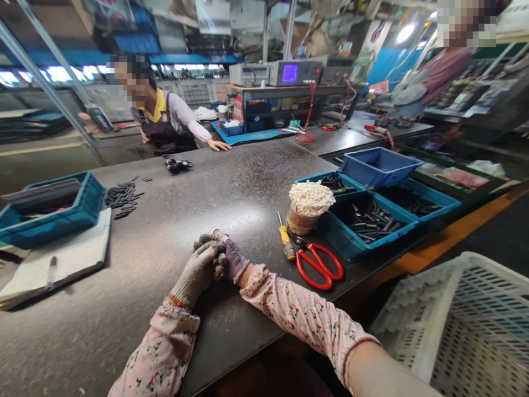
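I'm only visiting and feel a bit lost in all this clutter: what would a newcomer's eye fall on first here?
Most likely the bright red-handled tool, lying on the dark worktop beside a yellow-handled screwdriver. Just behind it, a tub is heaped with small white pieces, left of blue bins holding dark pieces. To the tool's left, the gloved left hand and right hand meet over the worktop.

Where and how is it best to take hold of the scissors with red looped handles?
I would grip the scissors by their red looped handles, with the gloved right hand coming from the near side. They lie flat, loops at the near end; the working end points away, close to the yellow-handled screwdriver and the brown cup, where space looks tight.
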`<state>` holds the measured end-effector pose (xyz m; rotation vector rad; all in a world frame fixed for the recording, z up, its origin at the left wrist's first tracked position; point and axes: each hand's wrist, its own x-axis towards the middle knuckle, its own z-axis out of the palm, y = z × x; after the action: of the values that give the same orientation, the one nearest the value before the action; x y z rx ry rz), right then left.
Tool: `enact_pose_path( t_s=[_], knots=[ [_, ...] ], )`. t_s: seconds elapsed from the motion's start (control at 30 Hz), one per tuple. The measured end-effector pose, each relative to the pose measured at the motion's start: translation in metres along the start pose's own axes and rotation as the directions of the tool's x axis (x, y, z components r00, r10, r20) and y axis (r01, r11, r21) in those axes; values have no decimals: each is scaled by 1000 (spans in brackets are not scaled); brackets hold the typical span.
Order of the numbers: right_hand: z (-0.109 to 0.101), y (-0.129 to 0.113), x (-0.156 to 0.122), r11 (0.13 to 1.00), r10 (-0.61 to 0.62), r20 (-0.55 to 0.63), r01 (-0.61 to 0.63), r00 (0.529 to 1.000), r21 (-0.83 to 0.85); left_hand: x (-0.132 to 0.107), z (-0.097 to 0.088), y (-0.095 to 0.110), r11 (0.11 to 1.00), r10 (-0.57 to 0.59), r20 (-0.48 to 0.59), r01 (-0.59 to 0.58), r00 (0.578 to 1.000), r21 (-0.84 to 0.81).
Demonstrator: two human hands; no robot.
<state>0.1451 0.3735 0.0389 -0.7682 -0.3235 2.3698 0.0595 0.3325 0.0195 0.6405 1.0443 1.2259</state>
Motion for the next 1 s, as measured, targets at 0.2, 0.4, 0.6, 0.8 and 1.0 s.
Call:
enact_pose_path(
  t_s=[0.2,0.4,0.6,0.8,1.0],
  knots=[
    [-3,2,4,1000,-22,-14,22,1000,0,1,-1,0,1000,3,2,-3,1000,-4],
    [-7,4,8,1000,-18,4,17,1000,7,3,-4,-3,1000,-4,17,4,1000,-24],
    [-10,4,11,1000,-17,20,17,1000,0,3,-4,-3,1000,-16,31,16,999,-20],
    [-5,2,4,1000,-6,14,6,1000,-6,1,-3,0,1000,-21,24,22,999,-9],
    [-2,0,-1,1000,8,-14,-8,1000,-27,1,-1,0,1000,-13,-1,13,1000,-17]
  ],
)
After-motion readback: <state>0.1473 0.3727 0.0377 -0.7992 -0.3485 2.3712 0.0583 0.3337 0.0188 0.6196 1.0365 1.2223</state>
